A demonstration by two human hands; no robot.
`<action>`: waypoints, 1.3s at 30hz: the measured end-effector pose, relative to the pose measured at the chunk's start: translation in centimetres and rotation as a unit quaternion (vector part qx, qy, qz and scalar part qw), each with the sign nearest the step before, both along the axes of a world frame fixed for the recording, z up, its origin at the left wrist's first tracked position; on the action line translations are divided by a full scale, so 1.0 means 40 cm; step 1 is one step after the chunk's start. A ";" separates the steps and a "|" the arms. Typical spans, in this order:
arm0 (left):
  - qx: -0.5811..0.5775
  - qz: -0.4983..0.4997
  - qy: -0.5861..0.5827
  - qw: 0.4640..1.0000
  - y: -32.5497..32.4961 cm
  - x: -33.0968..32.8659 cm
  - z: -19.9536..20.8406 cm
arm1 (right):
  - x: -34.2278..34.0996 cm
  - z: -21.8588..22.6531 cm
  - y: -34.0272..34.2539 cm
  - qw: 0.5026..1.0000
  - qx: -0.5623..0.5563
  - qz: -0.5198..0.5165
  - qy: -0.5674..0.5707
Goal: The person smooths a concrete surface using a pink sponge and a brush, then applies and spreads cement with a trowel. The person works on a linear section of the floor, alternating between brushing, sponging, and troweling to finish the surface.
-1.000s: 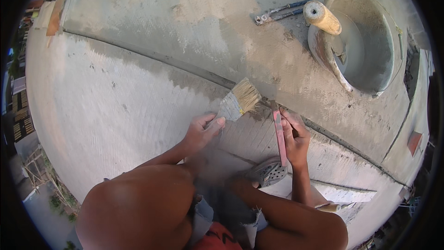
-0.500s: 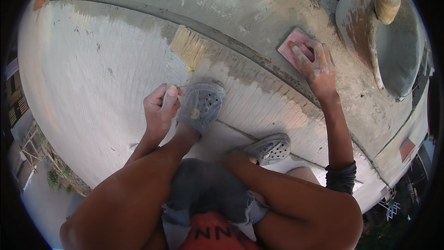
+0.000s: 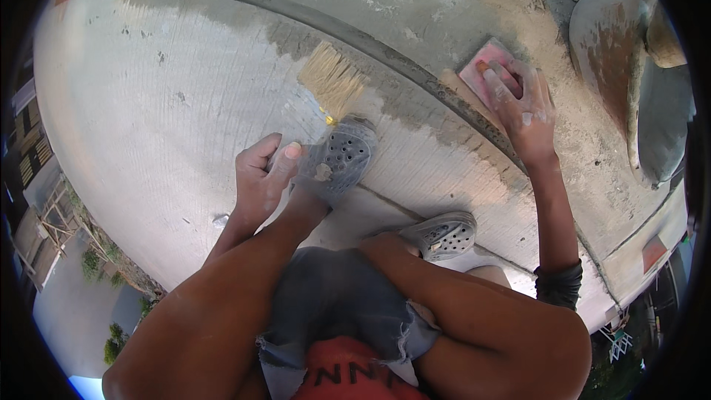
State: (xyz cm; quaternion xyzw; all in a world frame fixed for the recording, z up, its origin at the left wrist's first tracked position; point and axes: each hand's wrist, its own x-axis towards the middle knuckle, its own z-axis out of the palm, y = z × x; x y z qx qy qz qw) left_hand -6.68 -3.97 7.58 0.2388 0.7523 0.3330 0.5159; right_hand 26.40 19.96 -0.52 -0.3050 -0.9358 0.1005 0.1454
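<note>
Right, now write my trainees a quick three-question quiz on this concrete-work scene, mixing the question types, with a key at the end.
1. Which hand holds the wide bristle brush?
2. True or false: the brush and the bucket are on opposite sides of the dark groove.
3. What does the right hand grip?
A) a pointed trowel
B) a pink hand float
C) a claw hammer

Key:
1. The left hand.
2. True.
3. B.
</note>
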 end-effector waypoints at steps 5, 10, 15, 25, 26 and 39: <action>-0.069 -0.104 -0.067 0.990 0.052 0.031 0.003 | -0.051 0.004 -0.027 0.841 -0.398 -0.224 0.290; -0.093 -0.104 -0.114 0.984 0.062 0.035 -0.016 | -0.182 0.054 -0.235 0.515 -0.695 -0.200 0.461; -0.036 0.006 -0.123 0.992 0.064 0.011 -0.030 | -0.198 0.098 -0.344 0.622 -0.648 -0.155 0.411; -0.059 -0.174 -0.031 0.982 0.137 0.037 0.020 | -0.072 0.145 -0.324 0.949 -0.301 -0.067 0.057; -0.078 -0.205 -0.046 0.975 0.153 0.035 0.040 | -0.093 0.170 -0.313 0.960 -0.250 -0.070 0.105; -0.141 -0.179 -0.338 0.913 0.242 0.067 0.126 | -0.095 0.190 -0.218 0.980 -0.139 -0.095 0.107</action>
